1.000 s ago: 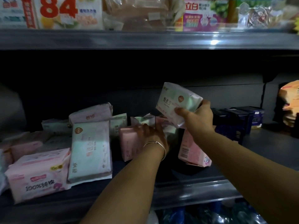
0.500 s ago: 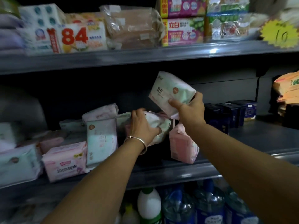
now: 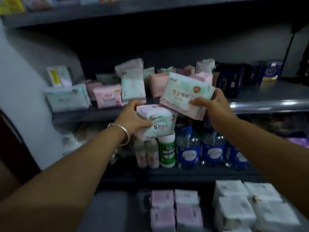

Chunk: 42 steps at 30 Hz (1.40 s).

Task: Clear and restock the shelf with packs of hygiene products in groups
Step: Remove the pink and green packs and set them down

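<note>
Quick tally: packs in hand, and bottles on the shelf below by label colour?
Packs in hand: 2
Pink-label bottles: 2
Green-label bottle: 1
Blue-label bottles: 3 in view
Total: 8

Single head-worn view, facing forward and slightly down at the shelf from close range; lower tiers visible beneath. No second view.
</note>
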Available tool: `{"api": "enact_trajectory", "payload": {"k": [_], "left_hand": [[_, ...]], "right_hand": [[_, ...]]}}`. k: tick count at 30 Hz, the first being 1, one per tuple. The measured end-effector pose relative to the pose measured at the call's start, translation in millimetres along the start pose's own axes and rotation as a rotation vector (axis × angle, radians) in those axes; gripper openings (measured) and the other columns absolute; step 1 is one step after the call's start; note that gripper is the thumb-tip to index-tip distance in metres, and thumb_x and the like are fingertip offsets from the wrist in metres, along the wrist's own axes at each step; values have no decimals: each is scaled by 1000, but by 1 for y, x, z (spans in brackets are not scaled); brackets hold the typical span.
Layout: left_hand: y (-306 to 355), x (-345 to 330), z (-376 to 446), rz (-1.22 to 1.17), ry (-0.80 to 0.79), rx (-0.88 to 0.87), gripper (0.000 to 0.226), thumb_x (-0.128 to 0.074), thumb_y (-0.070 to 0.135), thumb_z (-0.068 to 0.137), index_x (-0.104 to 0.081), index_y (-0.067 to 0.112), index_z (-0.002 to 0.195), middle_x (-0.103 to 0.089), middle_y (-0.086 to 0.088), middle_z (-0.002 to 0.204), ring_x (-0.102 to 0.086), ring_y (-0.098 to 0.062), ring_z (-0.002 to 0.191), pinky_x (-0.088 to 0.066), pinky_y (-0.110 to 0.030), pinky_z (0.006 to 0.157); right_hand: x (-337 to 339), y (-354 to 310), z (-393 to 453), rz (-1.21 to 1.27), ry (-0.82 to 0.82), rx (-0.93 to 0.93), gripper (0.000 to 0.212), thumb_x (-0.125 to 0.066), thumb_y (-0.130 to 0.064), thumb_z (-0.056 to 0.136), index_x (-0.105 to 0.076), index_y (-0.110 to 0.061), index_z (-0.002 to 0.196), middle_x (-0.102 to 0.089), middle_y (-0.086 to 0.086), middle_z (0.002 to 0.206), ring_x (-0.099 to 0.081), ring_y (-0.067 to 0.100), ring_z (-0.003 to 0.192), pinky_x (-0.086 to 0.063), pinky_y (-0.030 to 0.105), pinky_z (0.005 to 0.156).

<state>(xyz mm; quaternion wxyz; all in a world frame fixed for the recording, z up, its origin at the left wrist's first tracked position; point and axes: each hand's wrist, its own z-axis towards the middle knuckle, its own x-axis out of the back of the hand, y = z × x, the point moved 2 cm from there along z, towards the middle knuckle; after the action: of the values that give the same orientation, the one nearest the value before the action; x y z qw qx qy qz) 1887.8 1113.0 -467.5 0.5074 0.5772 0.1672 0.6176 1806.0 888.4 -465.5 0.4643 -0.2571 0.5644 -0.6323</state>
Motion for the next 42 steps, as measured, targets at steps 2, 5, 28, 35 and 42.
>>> {"api": "enact_trajectory", "payload": {"k": [2,5,28,35,42], "left_hand": [[-27,-10,-25,126,-52,76,75,-80,6,68,-42,13,132,-51,-5,124,-56,-16,98,-47,-21,79],[-76,-36,-61,317,-209,184,76,-79,13,69,-42,13,136,-40,-8,134,-52,-22,106,-44,-23,85],[-297,-215,-179,435,-656,385,55,-72,-6,68,-50,20,110,-35,-2,125,-37,-13,101,-36,-3,69],[-320,-222,-189,351,-406,452,48,-78,-6,59,-54,27,84,-49,-5,112,-52,-25,105,-47,-22,78],[-335,-228,-199,323,-318,539,55,-83,-4,58,-54,25,94,-50,-6,118,-52,-22,111,-54,-34,88]], "right_hand": [[8,20,-24,-40,-49,-59,63,-71,3,76,-39,-17,126,-59,-1,111,-63,19,97,-57,33,72],[25,72,-56,-142,-125,-179,74,-71,5,74,-38,-24,133,-61,-1,110,-63,19,98,-55,36,74],[121,347,-162,-888,-487,-565,61,-77,5,66,-42,-20,108,-51,-6,108,-53,17,110,-55,33,84],[121,369,-175,-986,-453,-503,60,-77,3,70,-45,-12,119,-53,7,123,-53,20,116,-48,27,89],[120,393,-191,-1020,-426,-482,58,-71,-2,79,-44,-14,128,-49,10,131,-52,23,119,-45,26,94]]}}
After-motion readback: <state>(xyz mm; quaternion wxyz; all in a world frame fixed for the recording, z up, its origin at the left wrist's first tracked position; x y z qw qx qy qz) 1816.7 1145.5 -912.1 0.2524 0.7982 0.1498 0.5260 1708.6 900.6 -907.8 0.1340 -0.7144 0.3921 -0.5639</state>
